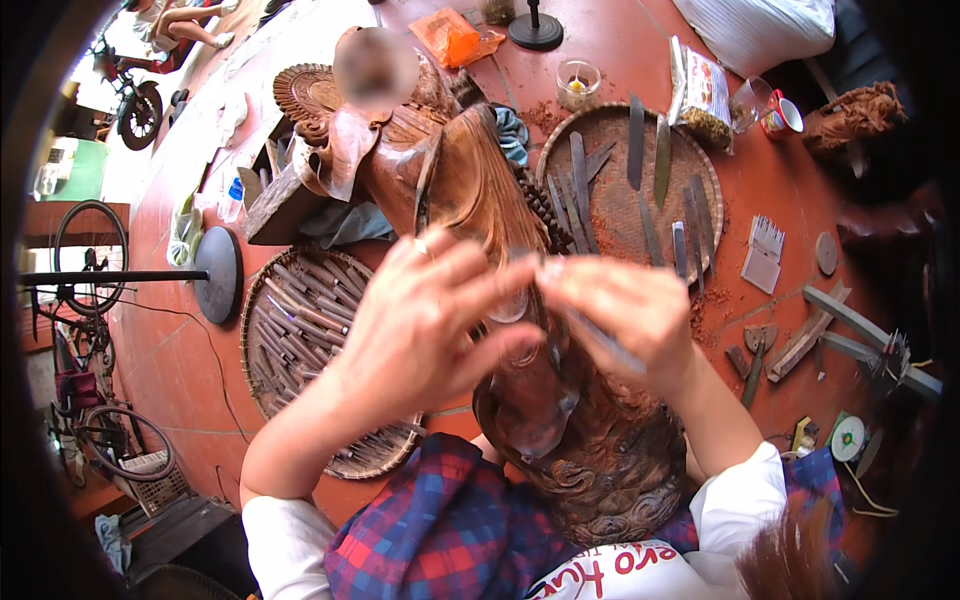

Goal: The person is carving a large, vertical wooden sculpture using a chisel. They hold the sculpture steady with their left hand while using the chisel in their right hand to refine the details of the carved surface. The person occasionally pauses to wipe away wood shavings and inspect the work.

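Observation:
A dark, glossy carved wooden statue [590,480] lies lengthwise before me, its lower end at my lap and its fan-shaped carving at the far end. Above its middle, my left hand [420,310] has its fingers stretched out and the thumb apart. The left index fingertip meets the fingertips of my right hand [635,310]. My right hand is closed on a thin grey flat blade [607,345], smeared by motion; most of it is hidden by the fingers. I cannot tell whether the blade touches the wood.
To the left, a round woven basket [250,330] holds many carving tools with wooden handles. A woven tray [715,190] on the right carries several flat metal blades. Beyond it stand a glass jar [578,88] and a red-and-white cup [783,120]. A round black base [218,275] with a pole stands left.

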`<state>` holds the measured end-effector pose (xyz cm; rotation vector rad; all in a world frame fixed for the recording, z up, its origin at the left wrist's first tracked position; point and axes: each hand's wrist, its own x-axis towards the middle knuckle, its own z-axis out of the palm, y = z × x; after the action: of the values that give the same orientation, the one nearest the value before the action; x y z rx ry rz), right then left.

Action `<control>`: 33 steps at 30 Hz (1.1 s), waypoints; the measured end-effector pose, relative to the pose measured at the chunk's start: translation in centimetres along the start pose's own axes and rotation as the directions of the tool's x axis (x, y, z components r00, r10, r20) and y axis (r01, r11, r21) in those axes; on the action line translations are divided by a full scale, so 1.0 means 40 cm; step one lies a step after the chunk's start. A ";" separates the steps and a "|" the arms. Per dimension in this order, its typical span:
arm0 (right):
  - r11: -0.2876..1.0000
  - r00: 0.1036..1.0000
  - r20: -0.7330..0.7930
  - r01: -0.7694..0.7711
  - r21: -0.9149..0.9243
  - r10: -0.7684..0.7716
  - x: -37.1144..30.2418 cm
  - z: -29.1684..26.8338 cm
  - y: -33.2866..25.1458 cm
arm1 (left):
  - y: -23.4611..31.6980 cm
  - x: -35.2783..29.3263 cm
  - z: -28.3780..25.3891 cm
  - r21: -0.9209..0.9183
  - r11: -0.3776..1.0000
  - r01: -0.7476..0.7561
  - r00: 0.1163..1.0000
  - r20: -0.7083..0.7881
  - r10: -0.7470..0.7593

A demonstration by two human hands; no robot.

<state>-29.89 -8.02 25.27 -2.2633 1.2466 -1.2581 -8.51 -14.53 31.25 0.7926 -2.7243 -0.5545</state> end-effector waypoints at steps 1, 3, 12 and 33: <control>1.000 0.999 -0.050 -0.021 -0.015 0.021 0.010 0.017 0.028 | -0.011 0.018 -0.002 0.064 0.997 0.031 0.999 0.007 -0.032; 0.998 0.995 -0.067 -0.069 -0.009 0.068 0.013 0.024 0.022 | -0.028 0.015 0.019 0.048 0.998 0.028 0.999 0.020 -0.029; 0.996 0.994 -0.073 -0.083 0.013 0.084 0.017 0.026 0.016 | -0.031 0.015 0.014 0.002 0.998 0.057 0.998 0.038 -0.057; 0.953 0.958 0.032 -0.288 0.095 0.286 0.002 -0.013 -0.067 | -0.005 -0.029 0.018 -0.180 0.983 0.046 0.997 0.065 -0.034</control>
<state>-28.78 -6.41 27.19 -1.9357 1.4130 -1.1606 -7.70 -13.85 30.36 0.7972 -2.6689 -0.8355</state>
